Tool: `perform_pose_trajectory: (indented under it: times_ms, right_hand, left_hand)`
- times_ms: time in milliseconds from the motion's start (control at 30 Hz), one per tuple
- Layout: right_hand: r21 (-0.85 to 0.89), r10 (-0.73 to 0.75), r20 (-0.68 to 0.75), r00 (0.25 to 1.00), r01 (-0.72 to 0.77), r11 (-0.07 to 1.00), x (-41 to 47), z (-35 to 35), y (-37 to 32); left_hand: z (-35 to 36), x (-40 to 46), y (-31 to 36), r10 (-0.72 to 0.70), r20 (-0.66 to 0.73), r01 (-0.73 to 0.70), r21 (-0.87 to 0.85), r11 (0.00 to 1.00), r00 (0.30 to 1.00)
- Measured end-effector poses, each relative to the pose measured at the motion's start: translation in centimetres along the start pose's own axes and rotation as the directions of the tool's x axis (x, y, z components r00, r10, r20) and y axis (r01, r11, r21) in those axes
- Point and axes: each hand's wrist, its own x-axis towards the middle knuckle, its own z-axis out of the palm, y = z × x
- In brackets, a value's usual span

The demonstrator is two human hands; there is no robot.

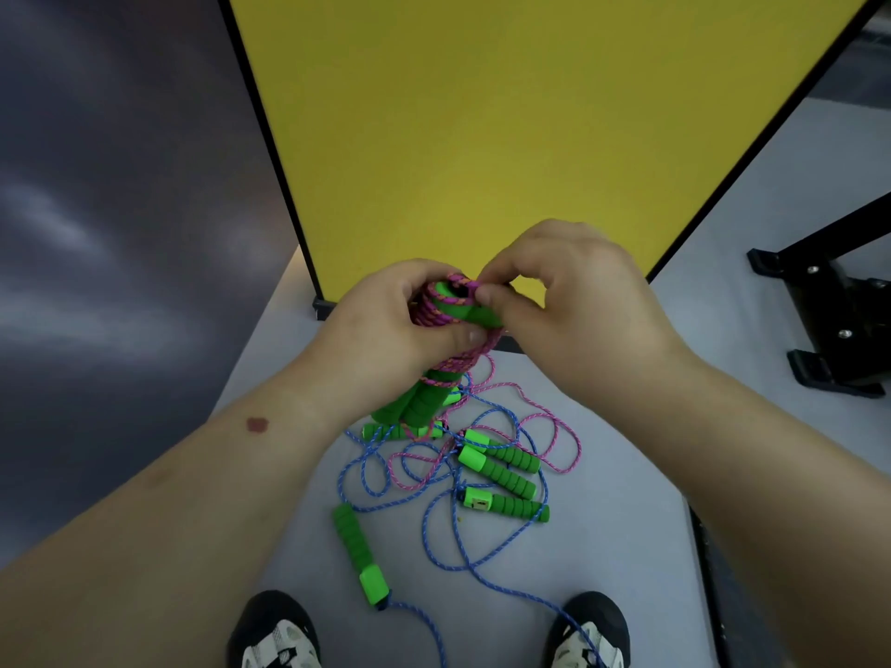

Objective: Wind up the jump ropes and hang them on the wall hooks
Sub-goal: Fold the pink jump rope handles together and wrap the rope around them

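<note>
My left hand (400, 325) was wrapped around a pair of green handles (424, 402) with pink rope (434, 313) coiled round them. My right hand (564, 301) pinched the pink rope at the top of the bundle. Loose pink rope trailed down to the floor (627, 547). Below, blue rope (458, 537) lay tangled with four more green handles (501, 474), near my shoes (277, 634). Yellow panel (482, 137) stood on the far side, black stand (829, 311) on the right.
</note>
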Motion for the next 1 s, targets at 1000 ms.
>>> perform_pose_trajectory:
  times_ms: [1000]
  right_hand:
    - [0.666, 0.347, 0.068, 0.936, -0.301, 0.682, 4.5, -5.9, 0.8]
  left_hand:
    - [0.0, 4.4, 7.1, 0.086, -0.272, -0.148, -0.216, 0.965, 0.959]
